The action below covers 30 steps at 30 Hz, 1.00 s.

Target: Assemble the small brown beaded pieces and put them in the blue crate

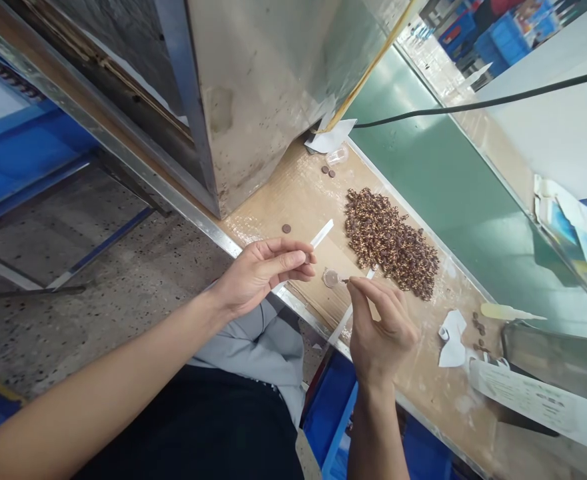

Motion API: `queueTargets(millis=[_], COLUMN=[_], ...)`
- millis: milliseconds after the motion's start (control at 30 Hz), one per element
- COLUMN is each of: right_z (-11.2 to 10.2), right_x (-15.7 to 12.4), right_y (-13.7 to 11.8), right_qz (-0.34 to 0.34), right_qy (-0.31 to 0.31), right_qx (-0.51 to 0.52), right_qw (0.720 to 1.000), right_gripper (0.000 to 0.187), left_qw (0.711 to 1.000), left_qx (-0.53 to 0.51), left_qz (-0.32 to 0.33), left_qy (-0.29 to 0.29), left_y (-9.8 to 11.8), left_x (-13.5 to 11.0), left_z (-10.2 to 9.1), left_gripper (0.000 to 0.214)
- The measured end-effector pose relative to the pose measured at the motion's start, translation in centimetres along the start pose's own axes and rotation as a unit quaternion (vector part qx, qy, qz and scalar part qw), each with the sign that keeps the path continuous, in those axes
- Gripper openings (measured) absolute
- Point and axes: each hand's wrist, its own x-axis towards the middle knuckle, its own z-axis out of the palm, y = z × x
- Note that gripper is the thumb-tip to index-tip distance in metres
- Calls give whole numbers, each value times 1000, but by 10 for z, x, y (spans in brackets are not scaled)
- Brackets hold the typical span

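My left hand is closed, thumb pressed against the fingers. A tiny dark bit shows at its fingertips, too small to name. Past these fingertips a white strip shows; it seems to lie on the bench behind the hand. My right hand is in a pinch, with a very small dark piece at the tips that I cannot make out. Close to that pinch lies a small round clear dish. Beyond the right hand spreads a heap of small brown and gold-coloured parts.
Brown discs lie on the cardboard-covered bench. A big metal box stands at the back left. To the right are crumpled white paper, a yellowish tube and a white printed box. A black cable crosses above.
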Motion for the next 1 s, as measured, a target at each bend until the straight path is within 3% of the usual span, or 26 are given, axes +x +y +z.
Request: queueTargets(millis=[600,833,1000], right_z=[-7,0,6], right_x=[3,0,-5], right_y=[8,2,2], right_qz=[-42,28,41], right_qy=[-31,19,15], right_qx=[-7,14,50], right_qw=[999,999,998], right_gripper=[18,7,6], left_qw=[1000,1000,1000], left_qx=[11,10,8], left_qz=[-3,-5,-2], left_qy=[-2,-3,-7], left_y=[1,2,2], left_x=[0,0,0], left_z=[0,1,1], left_gripper=[22,21,21])
